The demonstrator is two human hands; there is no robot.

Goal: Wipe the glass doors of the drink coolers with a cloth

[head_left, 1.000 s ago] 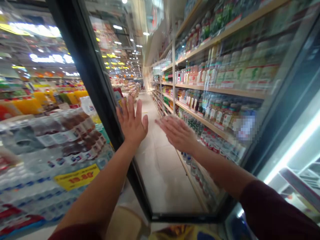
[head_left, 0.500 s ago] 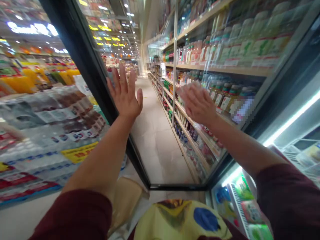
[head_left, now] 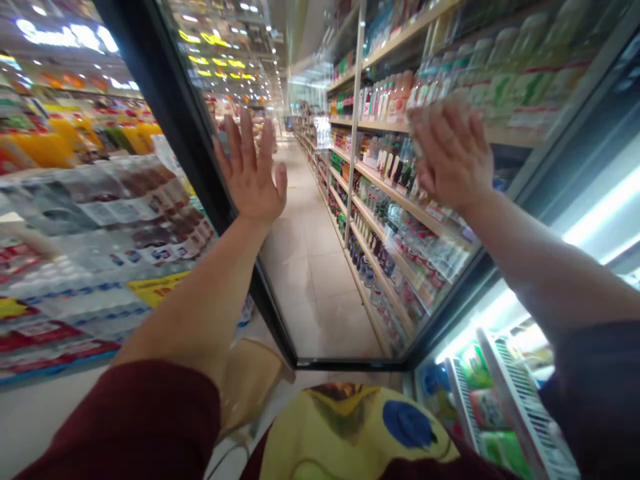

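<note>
My left hand (head_left: 250,170) lies flat on the glass door (head_left: 320,293), near its black left frame, with fingers spread and nothing in it. Higher on the right side of the same pane is my right hand (head_left: 455,157). Its fingers are close together and slightly bent, pressed toward the glass, and blurred by motion. A pale patch shows at its fingertips; I cannot make out what is under them. The door stands ajar between my arms, its lower edge in front of my body.
Through the glass, shelves of bottled drinks (head_left: 395,167) line the right side of a tiled aisle (head_left: 320,260). Stacked bottle packs (head_left: 125,207) stand at left. A lit cooler (head_left: 500,393) with racks of packages opens at lower right. A cardboard box (head_left: 250,377) sits on the floor.
My right hand has moved up and to the right across the glass. My left hand stays spread in nearly the same place. The view has shifted slightly.
</note>
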